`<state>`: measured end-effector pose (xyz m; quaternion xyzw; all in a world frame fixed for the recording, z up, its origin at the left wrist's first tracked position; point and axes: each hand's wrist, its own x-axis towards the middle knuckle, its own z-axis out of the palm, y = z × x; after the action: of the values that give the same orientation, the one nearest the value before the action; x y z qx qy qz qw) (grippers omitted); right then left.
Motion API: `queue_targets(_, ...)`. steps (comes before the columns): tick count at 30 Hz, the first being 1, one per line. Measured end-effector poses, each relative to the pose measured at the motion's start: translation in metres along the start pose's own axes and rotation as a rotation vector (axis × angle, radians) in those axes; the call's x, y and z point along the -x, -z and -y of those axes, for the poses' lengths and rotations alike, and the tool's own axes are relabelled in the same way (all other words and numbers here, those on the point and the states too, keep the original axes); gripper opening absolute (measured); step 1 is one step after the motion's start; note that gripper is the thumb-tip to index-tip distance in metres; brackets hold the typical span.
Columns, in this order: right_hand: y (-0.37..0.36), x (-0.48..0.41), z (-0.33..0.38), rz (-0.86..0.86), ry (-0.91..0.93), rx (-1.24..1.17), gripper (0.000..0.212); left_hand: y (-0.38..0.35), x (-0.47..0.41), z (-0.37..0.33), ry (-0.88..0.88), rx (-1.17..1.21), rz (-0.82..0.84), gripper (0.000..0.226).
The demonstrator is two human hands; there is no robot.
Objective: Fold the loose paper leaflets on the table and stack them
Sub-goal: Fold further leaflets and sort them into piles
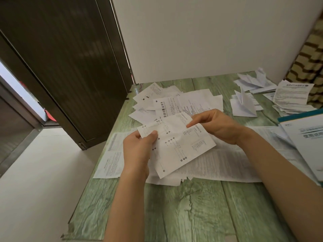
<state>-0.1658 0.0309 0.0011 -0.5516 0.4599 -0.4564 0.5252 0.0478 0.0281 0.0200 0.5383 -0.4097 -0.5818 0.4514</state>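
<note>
Head view: left hand pinches left edge of diagram leaflet, thumb on top. Right hand pinches its upper edge. Leaflet thin, white, creased, rectangular, held between both hands above table, green wood-grain surface. Loose printed sheets beyond hands; folded leaflets beyond right hand.
</note>
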Motion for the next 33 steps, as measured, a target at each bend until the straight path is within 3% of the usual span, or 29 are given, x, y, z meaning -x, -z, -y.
queue_targets(4,0.001,0.004,0.005,0.209,-0.055,-0.096,0.042,-0.002,0.001,0.002,0.088,0.090,0.021,0.007)
queue_targets(7,-0.002,0.003,0.003,0.313,-0.072,-0.054,0.049,-0.002,0.002,0.001,0.129,0.103,0.094,0.022)
queue_targets(11,-0.003,0.001,-0.001,0.229,-0.013,0.128,0.047,-0.002,0.001,0.004,0.056,-0.025,0.101,0.042)
queue_targets(14,-0.001,0.000,-0.004,0.203,-0.018,0.018,0.011,0.000,0.002,0.003,0.033,-0.025,0.107,0.032)
queue_targets(16,0.000,-0.003,-0.007,0.145,-0.025,-0.049,0.041,0.000,0.005,0.001,0.032,0.034,0.160,0.026)
queue_targets(19,-0.007,-0.007,-0.007,0.007,0.027,-0.162,0.036,-0.001,0.007,-0.003,0.018,0.060,0.173,0.034)
queue_targets(23,-0.013,-0.009,-0.007,-0.137,0.042,-0.193,0.054,-0.004,0.013,-0.007,-0.004,0.014,0.219,0.030)
queue_targets(26,-0.015,-0.009,-0.005,-0.181,0.045,-0.188,0.036,-0.005,0.013,-0.005,-0.007,0.032,0.210,0.022)
queue_targets(30,-0.013,-0.009,-0.004,-0.185,0.044,-0.183,0.026,-0.003,0.011,-0.005,-0.029,0.055,0.154,0.057)
queue_targets(33,-0.013,-0.009,-0.005,-0.178,0.048,-0.174,0.037,-0.006,0.011,-0.005,-0.075,0.013,0.122,0.109)
